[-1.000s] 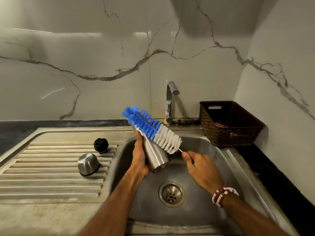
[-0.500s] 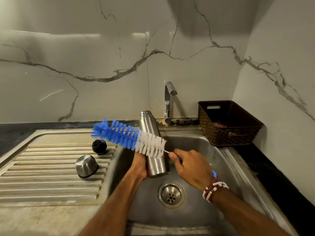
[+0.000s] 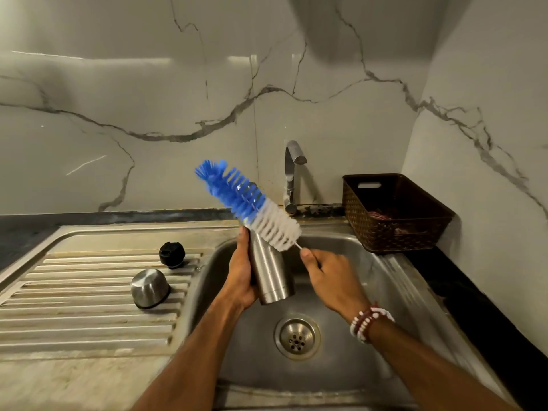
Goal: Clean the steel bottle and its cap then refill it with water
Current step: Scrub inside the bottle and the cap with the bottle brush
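My left hand (image 3: 241, 272) grips the steel bottle (image 3: 271, 274) over the sink basin (image 3: 367, 280), tilted slightly left. My right hand (image 3: 329, 278) holds the thin handle of a blue and white bottle brush (image 3: 246, 204). The bristles lie across the bottle's upper part and hide its mouth. On the draining board (image 3: 74, 307) to the left, a steel cap (image 3: 149, 287) rests dome up. A black inner stopper (image 3: 172, 254) stands just behind it.
The tap (image 3: 292, 173) rises behind the basin with no water running. A dark woven basket (image 3: 394, 213) stands on the counter at the right, against the marble wall. The drain (image 3: 297, 336) is below my hands.
The brush has swung from pointing left across the bottle to slanting up and left over its top. The bottle leans a little more to the left.
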